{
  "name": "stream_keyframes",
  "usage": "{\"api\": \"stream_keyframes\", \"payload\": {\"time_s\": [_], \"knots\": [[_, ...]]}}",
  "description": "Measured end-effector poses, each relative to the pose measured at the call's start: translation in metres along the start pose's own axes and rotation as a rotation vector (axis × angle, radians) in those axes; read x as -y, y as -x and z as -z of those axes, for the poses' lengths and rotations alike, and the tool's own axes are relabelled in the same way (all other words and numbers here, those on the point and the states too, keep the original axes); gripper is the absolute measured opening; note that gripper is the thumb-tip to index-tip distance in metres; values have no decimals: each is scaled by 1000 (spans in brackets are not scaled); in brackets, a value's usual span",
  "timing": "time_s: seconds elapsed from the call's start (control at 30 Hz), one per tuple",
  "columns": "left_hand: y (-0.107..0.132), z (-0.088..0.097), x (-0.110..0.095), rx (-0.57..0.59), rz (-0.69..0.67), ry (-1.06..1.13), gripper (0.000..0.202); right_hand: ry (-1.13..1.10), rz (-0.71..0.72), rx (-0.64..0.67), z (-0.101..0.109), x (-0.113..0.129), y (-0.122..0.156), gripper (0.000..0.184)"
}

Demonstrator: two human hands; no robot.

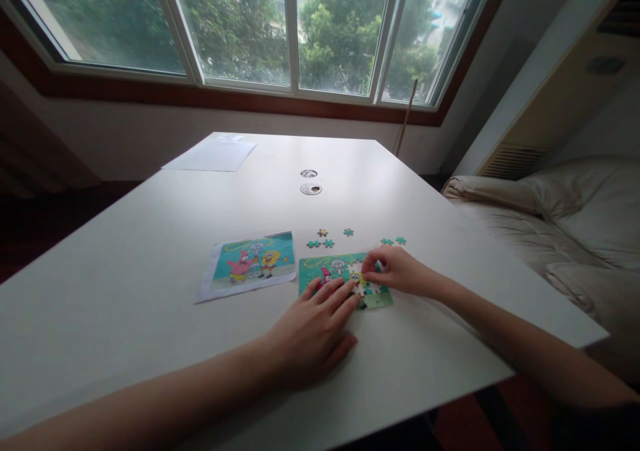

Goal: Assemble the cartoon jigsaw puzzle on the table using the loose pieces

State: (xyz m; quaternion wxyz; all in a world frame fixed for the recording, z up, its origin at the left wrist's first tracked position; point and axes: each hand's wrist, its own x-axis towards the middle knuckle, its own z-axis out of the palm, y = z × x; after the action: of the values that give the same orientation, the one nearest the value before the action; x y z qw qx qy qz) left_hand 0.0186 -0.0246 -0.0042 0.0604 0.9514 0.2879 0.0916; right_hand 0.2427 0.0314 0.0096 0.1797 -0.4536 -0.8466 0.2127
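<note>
A jigsaw puzzle [310, 266] with cartoon figures on a teal ground lies partly assembled on the white table, with white gaps in its right half. Across its lower left part rests my left hand [315, 328], fingers stretched out and slightly apart, holding nothing. My right hand [393, 269] is pinched over the upper right of the puzzle, its fingertips at a yellow puzzle piece [357, 278] beside a gap. Fingers partly hide that piece. Several loose teal pieces [328, 243] lie just behind the puzzle, and a loose piece with yellow and red [323, 232] is among them.
Left of the puzzle lies a printed reference picture [255, 258] on white paper. White sheets [210, 153] are at the table's far left corner. Two round inserts [311, 189] sit mid-table. A beige sofa [560, 218] stands to the right, windows beyond.
</note>
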Motion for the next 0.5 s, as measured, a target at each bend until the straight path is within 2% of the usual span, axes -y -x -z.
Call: {"api": "stream_keyframes", "payload": {"time_s": [0.17,0.3,0.5], "knots": [[6,-5,-6,-71,-17,-134,36,13,19,0,1,1,0,6],[8,-8,-11,-153,-37,-203,29,6,30,25,11,4,2,5],[7,-4,-13,-132,-35,-193,27,9,88,202,20,8,7,12]]}}
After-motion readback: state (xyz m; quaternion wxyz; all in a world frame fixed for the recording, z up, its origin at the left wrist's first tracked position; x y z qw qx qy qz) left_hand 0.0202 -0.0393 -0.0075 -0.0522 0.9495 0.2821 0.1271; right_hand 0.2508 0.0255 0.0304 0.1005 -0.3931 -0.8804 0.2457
